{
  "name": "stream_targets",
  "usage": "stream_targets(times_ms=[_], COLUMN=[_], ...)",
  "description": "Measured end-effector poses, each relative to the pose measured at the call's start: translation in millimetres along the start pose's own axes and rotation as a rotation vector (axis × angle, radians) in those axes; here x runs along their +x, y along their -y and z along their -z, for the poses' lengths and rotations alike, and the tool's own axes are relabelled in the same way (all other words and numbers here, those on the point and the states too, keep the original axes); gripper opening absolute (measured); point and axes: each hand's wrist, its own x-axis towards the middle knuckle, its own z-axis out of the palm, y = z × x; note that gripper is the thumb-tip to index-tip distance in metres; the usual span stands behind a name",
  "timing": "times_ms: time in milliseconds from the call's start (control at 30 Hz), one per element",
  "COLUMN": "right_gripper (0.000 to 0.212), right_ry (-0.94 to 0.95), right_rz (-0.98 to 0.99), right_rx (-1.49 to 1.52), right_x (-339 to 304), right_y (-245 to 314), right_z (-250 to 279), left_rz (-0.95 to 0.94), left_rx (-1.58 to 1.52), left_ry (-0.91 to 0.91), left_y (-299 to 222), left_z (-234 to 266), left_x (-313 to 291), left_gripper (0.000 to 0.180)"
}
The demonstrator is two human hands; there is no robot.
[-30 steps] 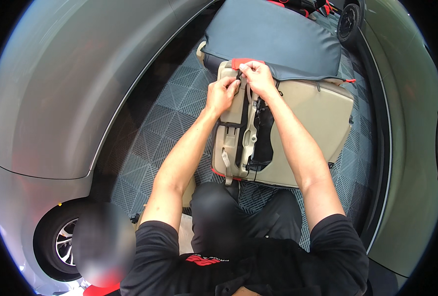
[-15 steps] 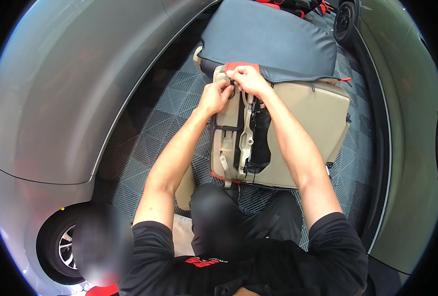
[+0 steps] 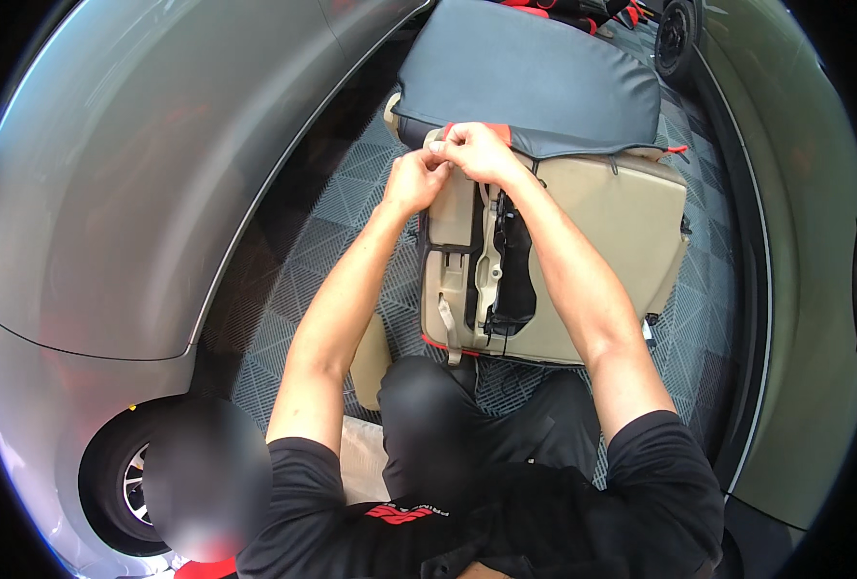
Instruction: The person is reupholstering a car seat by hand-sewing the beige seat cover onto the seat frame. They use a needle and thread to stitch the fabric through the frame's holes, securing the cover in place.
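A car seat lies on the floor before me, its beige underside facing up. A blue-grey seat cover with a red edge drapes over the far part. At the seat's far left corner, beside that red edge, my left hand has its fingers pinched together. My right hand comes in from the right, fingertips closed against the left hand's. Whatever lies between the fingertips is too small and covered to make out. Close to both hands, a pale metal bracket runs beside a black opening in the underside.
A silver car body curves along my left, with a wheel low down. On the right stands a greenish car panel. Grey patterned floor tiles lie between them. A beige padded piece sits near my knee.
Both hands have shifted slightly left and up toward the seat's far corner. A dark cord seen near the left fingers earlier is now hidden. In view, the seat sits slightly farther right.
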Motion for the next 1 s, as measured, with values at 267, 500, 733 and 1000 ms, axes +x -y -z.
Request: stream_targets(times_ms=[267,500,733,1000], right_gripper=[0.037,0.026,0.025,0.024], right_ry=[-0.355,-0.481,-0.096,-0.235], right_rz=[-0.376,-0.212,-0.145,0.055], right_rx=[0.72,0.18,0.19,-0.248], right_x=[-43,-35,-88,-98], right_y=[-15,-46,-2,19], right_z=[-32,-62,26,83], left_rz=[0.286,0.316,0.022,-0.231], left_rx=[-0.51,-0.457,0.159,0.403], left_ry=[0.332,0.361,-0.06,0.059], left_y=[6,8,-11,-46], left_z=[15,10,5,0], left_x=[27,43,37,67], left_gripper=[0.03,0.032,0.038,0.026])
